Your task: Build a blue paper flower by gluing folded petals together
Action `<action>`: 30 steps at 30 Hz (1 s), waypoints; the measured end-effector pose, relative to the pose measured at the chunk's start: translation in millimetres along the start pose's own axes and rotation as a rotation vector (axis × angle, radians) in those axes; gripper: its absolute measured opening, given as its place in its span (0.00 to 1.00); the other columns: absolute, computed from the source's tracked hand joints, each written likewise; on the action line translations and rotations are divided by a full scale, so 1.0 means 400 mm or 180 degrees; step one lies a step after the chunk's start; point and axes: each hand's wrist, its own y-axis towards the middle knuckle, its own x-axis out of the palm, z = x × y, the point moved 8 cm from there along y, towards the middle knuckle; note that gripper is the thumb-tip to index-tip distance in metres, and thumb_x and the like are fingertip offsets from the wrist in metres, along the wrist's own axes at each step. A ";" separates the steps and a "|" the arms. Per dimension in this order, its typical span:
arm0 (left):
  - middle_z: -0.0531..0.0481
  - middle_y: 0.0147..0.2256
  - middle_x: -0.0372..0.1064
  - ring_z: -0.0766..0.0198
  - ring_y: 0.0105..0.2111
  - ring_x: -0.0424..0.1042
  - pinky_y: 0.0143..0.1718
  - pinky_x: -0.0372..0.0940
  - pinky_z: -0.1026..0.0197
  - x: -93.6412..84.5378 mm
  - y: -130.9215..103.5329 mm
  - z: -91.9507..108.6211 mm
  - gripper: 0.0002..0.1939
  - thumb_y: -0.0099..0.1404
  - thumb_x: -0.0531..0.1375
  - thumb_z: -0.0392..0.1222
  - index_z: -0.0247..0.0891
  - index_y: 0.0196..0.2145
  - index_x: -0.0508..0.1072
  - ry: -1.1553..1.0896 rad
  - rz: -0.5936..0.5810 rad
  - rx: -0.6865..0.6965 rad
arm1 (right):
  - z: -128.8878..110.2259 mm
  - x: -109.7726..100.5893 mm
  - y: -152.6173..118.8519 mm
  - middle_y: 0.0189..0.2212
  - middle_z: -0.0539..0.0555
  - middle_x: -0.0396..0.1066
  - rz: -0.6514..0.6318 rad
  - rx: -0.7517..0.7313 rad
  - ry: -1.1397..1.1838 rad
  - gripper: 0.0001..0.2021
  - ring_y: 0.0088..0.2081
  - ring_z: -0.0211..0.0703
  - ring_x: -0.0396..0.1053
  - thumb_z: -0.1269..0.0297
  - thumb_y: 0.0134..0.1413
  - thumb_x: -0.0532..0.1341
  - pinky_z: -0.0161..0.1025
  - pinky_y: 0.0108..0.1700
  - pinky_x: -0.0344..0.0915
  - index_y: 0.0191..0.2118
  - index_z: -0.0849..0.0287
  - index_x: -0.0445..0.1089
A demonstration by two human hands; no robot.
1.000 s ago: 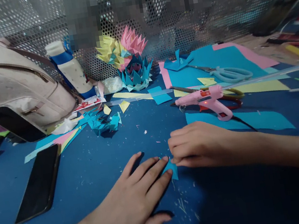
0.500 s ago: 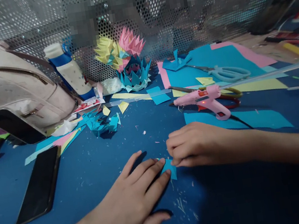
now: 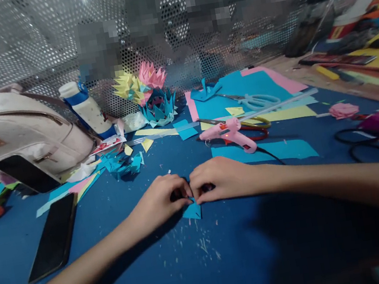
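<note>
A small piece of blue paper (image 3: pixel 191 211) lies on the blue tabletop under my fingertips. My left hand (image 3: pixel 169 194) is closed, thumb and fingers pinching the paper's upper edge. Right beside it, my right hand (image 3: pixel 212 180) is curled with its fingertips pressed on the paper's upper right corner. The two hands touch or nearly touch at the knuckles. Beyond my right wrist lies a larger blue paper strip (image 3: pixel 284 149). Behind that rests a pink glue gun (image 3: pixel 225 131) with a clear glue stick in its back.
Folded paper flowers (image 3: pixel 158 106) stand at the back by a bottle (image 3: pixel 85 110) and a pale backpack (image 3: pixel 21 125). Two phones, one of them this dark phone (image 3: pixel 53 238), are on the left. Light-blue scissors (image 3: pixel 258 101) lie on paper sheets; a pink paper flower (image 3: pixel 344 110) is at right.
My left hand has gone from spread flat on the paper to pinching its edge, closer to my right hand. The camera view has shifted, bringing more of the right side into sight.
</note>
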 end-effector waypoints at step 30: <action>0.55 0.27 0.72 0.64 0.30 0.67 0.35 0.56 0.60 -0.024 -0.072 -0.071 0.07 0.61 0.59 0.33 0.39 0.26 0.72 -0.0447 0.1185 -0.0832 | 0.038 0.009 0.006 0.31 0.47 0.73 0.0610 0.0424 0.0347 0.03 0.27 0.32 0.64 0.68 0.55 0.66 0.31 0.29 0.51 0.34 0.59 0.72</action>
